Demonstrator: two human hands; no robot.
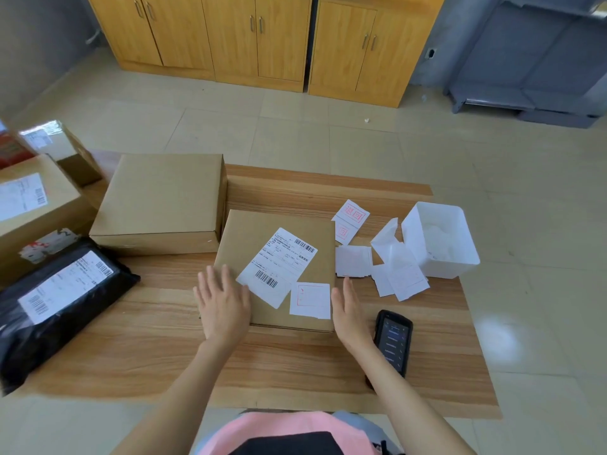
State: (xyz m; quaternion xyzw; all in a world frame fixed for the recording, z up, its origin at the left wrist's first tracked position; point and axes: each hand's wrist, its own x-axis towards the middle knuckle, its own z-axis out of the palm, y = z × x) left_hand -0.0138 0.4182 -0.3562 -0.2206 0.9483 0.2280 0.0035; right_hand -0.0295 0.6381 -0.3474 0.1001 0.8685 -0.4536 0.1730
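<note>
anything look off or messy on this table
Yes. The white shipping label on the flat brown cardboard box sits crooked, turned against the box's edges. To the right, loose white paper slips lie scattered and overlapping beside the white plastic bin.

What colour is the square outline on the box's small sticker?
Red on the small sticker, head view.

Four brown cardboard boxes point(249, 231), one black mailer bag point(19, 339), one white bin point(414, 239), one handheld scanner point(392, 339)
</note>
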